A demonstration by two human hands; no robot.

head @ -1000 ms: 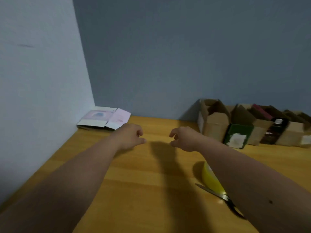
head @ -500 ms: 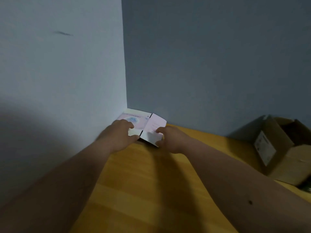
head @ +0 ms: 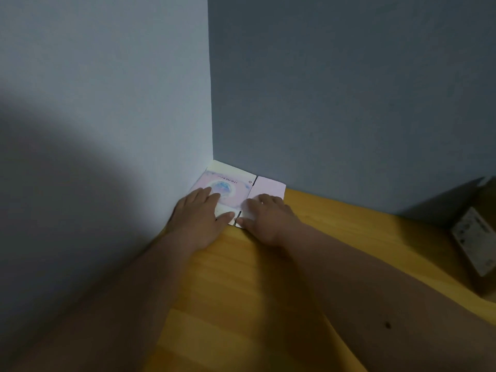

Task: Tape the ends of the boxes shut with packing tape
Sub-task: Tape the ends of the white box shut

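Note:
A flattened pink and white box [head: 236,183] lies in the far corner of the wooden table [head: 268,291], against both walls. My left hand [head: 200,220] rests flat on its printed left panel, fingers straight, thumb near the front edge. My right hand [head: 264,218] lies on the plain pink right panel, its fingers spread over the near edge. A dark seam between the two panels runs between my thumbs. Packing tape is not in view.
A brown cardboard box [head: 477,242] with a white label stands at the right edge, partly cut off. Grey-blue walls close in the table on the left and at the back. Bare wood stretches between my forearms.
Both hands reached from mid-table to the corner and settled on the flat box. The view swung left, so the row of boxes, the yellow tape and the scissors left the frame.

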